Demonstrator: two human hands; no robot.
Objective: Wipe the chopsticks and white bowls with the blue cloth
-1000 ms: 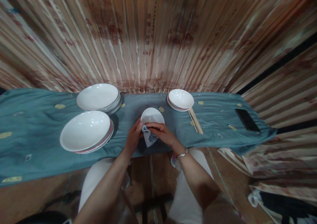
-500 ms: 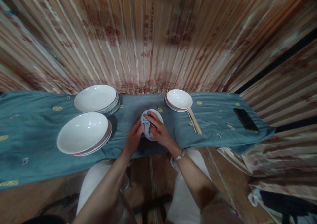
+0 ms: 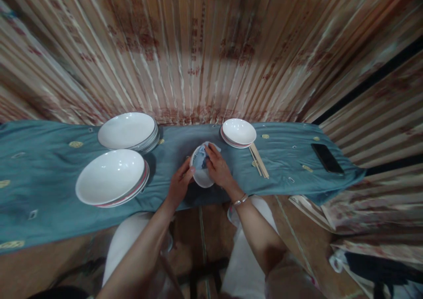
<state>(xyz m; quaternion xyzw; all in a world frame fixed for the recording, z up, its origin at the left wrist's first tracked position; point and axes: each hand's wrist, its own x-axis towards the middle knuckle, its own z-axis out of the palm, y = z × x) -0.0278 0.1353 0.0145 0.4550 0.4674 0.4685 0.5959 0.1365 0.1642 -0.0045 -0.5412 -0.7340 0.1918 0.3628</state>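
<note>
A small white bowl (image 3: 204, 179) is held over the front of the table, its inside facing up. My left hand (image 3: 180, 182) grips the bowl's left rim, thumb over the edge and the other fingers partly hidden beneath. In my right hand (image 3: 219, 168) is a crumpled light-blue cloth (image 3: 200, 157), pressed against the bowl's inside and upper right rim. The fingers of that hand are closed over the cloth.
Large white bowls (image 3: 110, 178) are stacked at the left, with a stack of white plates (image 3: 127, 131) behind. Small bowls (image 3: 239, 131) stand at the right beside wooden chopsticks (image 3: 259, 161). A black phone (image 3: 327, 158) lies farther right on the blue-green tablecloth (image 3: 287, 151).
My right hand has slid the cloth from the bowl's left side to its upper right rim. More of the bowl's inside shows now. My left hand stays at the left rim.
</note>
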